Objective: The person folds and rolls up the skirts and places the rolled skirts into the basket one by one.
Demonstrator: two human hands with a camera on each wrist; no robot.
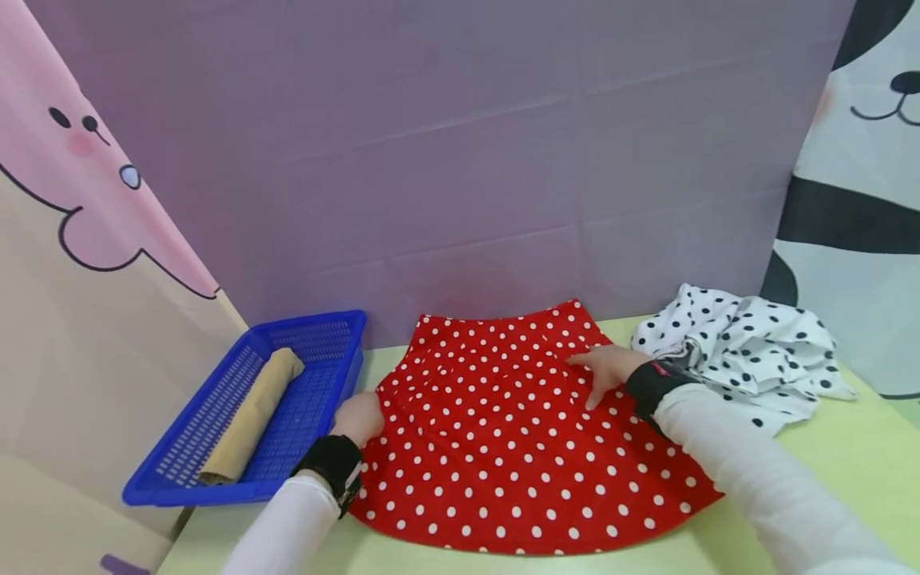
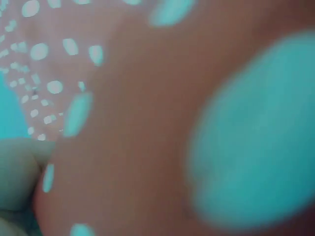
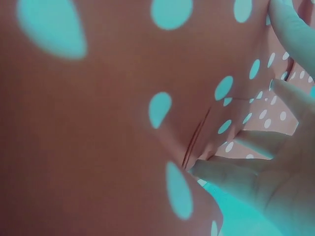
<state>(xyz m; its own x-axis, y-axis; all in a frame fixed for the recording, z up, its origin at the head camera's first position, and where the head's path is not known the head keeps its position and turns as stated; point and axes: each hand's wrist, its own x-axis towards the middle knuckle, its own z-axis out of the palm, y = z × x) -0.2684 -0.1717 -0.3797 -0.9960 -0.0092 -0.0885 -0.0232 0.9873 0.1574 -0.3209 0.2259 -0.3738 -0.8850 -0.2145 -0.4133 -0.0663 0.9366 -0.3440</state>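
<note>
Where red cloth (image 1: 496, 439) lies, the right hand (image 1: 611, 369) rests (splayed).

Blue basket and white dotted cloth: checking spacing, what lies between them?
The head view shows the red dotted garment, left hand at its edge, right hand on it.

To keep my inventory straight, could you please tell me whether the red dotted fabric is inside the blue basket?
No, the red dotted fabric lies spread on the table, right of the blue basket.
</note>
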